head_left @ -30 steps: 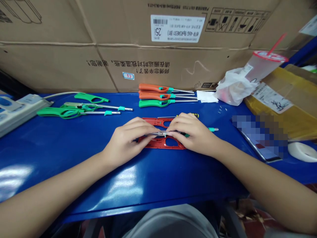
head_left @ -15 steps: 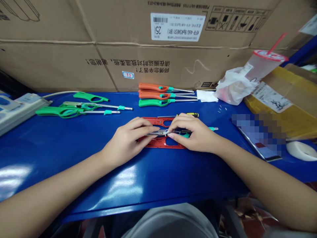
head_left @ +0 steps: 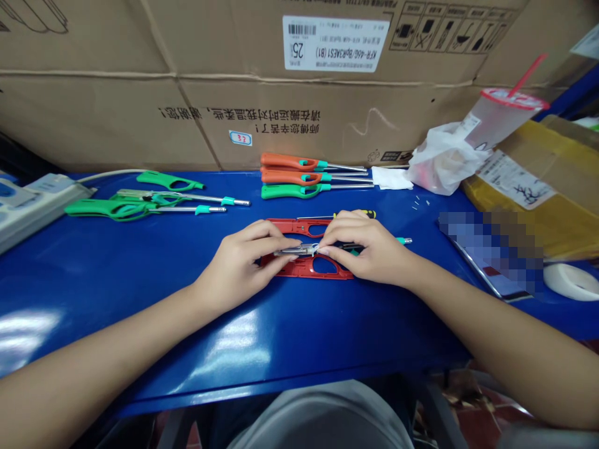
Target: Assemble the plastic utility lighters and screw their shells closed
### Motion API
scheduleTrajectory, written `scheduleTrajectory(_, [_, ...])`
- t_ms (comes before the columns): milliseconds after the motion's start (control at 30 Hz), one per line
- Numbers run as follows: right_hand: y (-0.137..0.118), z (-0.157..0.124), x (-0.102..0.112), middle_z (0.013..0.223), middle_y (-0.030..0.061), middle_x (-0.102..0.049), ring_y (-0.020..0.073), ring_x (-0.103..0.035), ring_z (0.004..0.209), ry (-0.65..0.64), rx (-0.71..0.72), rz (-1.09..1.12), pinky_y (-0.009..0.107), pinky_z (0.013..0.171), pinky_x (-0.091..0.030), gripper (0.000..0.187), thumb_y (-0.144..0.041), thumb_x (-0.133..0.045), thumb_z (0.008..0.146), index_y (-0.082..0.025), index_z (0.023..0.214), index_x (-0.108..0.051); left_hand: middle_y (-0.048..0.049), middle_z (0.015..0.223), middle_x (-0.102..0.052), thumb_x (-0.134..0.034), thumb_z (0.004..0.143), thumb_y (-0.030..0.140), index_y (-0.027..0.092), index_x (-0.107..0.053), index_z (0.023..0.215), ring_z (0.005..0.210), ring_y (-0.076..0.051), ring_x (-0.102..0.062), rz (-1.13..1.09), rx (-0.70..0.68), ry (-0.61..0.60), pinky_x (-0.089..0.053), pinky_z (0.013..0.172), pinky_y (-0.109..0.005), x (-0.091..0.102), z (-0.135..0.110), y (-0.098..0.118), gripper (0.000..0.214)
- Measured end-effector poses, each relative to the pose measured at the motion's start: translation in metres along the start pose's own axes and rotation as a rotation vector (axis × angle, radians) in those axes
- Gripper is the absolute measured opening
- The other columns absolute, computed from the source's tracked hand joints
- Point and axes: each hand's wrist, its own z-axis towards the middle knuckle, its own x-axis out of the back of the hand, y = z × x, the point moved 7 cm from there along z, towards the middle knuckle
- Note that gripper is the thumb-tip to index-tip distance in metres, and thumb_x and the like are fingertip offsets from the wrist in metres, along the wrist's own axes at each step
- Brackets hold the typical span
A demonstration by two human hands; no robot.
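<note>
My left hand (head_left: pixel 253 262) is closed in a pinch on the clear fuel tank (head_left: pixel 286 252) of a long-nosed lighter's insides. Closed at the tank's right end, my right hand (head_left: pixel 362 244) pinches a thin white tube or wire (head_left: pixel 315 249) there. The lighter's metal barrel is mostly behind my right hand; its teal-collared tip (head_left: pixel 403 241) shows beyond the wrist. Two red handle shells lie on the table, the upper shell (head_left: pixel 292 226) behind the tank and the lower shell (head_left: pixel 304 268) below it. A screwdriver (head_left: pixel 369 214) with a yellow and black handle lies behind my right hand.
Orange lighters (head_left: pixel 285 162) and a green lighter (head_left: pixel 287 190) lie at the back. Opened green lighter parts (head_left: pixel 105 207) rest beside a power strip (head_left: pixel 40 202) at left. At right are small screws (head_left: pixel 415 202), a bagged cup (head_left: pixel 500 118), a phone (head_left: pixel 489 255) and a yellow-taped box (head_left: pixel 519 181).
Both hands stay in nearly the same place around the tank. My right fingertips have shifted slightly at the white tube or wire. The camera view has moved a little.
</note>
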Motion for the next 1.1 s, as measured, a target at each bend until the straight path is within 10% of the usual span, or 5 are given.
scheduleTrajectory(1100, [0.009,-0.002,0.006,0.104,0.0059,-0.069,0.0243,-0.062,0.099,-0.127,-0.157,-0.293,0.039,0.086,-0.039,0.01,-0.03,-0.069,0.097,-0.021,0.101,-0.071,-0.0058,0.109,-0.08,-0.066,0.095,0.024,0.019,-0.08,0.117,0.093,-0.018,-0.074,-0.055,0.267,-0.066,-0.06,0.085,-0.029,-0.007,0.0,-0.036,0.026])
